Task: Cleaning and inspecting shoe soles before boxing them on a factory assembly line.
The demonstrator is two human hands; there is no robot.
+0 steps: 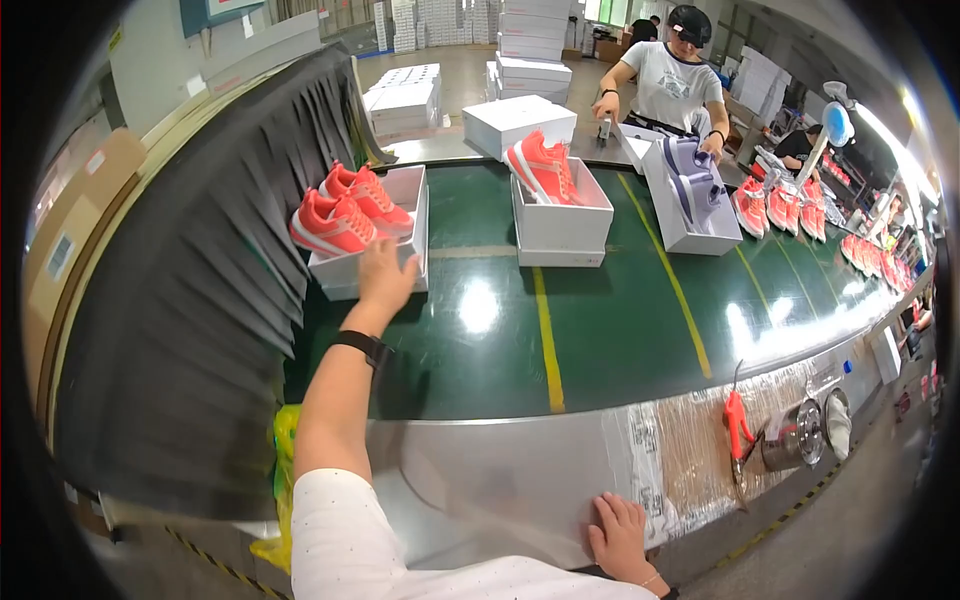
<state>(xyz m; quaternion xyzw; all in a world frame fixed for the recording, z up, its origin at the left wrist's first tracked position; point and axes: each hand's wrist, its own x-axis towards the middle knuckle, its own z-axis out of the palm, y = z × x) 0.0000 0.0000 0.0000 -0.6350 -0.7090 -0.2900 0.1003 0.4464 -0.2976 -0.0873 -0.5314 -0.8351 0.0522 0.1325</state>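
Coral shoes [352,212] sit as a pair in a white box [335,279] at the left end of the green belt [450,350], toward its far edge and close to the dark curtain [180,300]. Their long axes run mostly from left to right, heels to the left and toes, as it seems, to the right and a little toward the person. The heels ride high, reaching up to or past the left wall of the box.

Left hand [388,275] is by far the nearer: it is at the near wall of the box, and the pair lies just beyond its fingers and to the left. Its fingers are loosely bent and parted, with the thumb standing off to the right; whether they touch a shoe or only the rim, I cannot tell.

Right hand [622,535] is well apart from the pair, lying palm down near the near edge of the metal table [490,475], fingers half spread, with nothing seen in it.

Near the middle of the belt's far edge, a second white box [562,235] carries another coral shoe [545,170]. Right of that, a co-worker [665,85] leans over a box of greyish purple shoes [695,185].
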